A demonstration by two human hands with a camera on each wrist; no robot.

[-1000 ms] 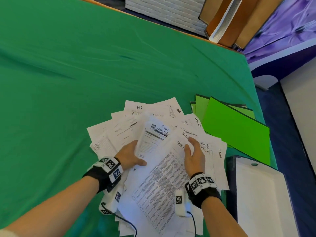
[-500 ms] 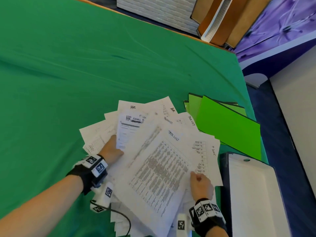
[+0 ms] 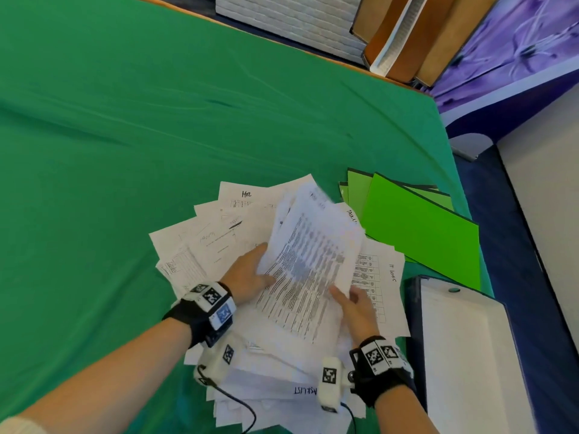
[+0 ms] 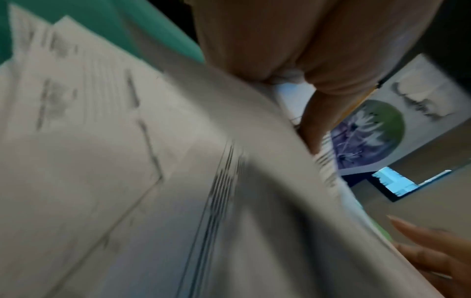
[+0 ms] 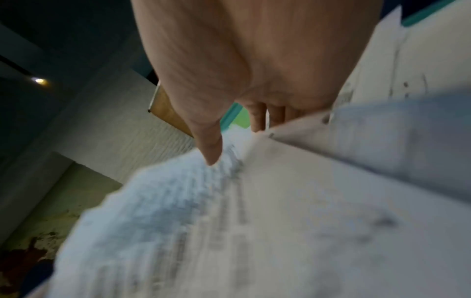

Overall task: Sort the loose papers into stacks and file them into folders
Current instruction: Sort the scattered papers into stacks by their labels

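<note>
Loose papers lie fanned out on the green cloth, some marked "HR", "IT LOGS" or "TASK LIST". Both hands hold one printed table sheet lifted off the pile, tilted and blurred. My left hand grips its left edge, thumb on top. My right hand pinches its near right corner, thumb on top. In the left wrist view the sheet curves under my left hand. In the right wrist view my right hand has its thumb on the sheet and its fingers behind it. Green folders lie right of the pile.
An open box file with a white inside lies at the near right, by the table's right edge. Brown boards and a white textured panel stand beyond the far edge. The green cloth stretches left and far.
My left hand left the HR sheet and took the printed sheet's left edge. The sheet has risen off the pile and tilted. My right hand moved up with its corner.
</note>
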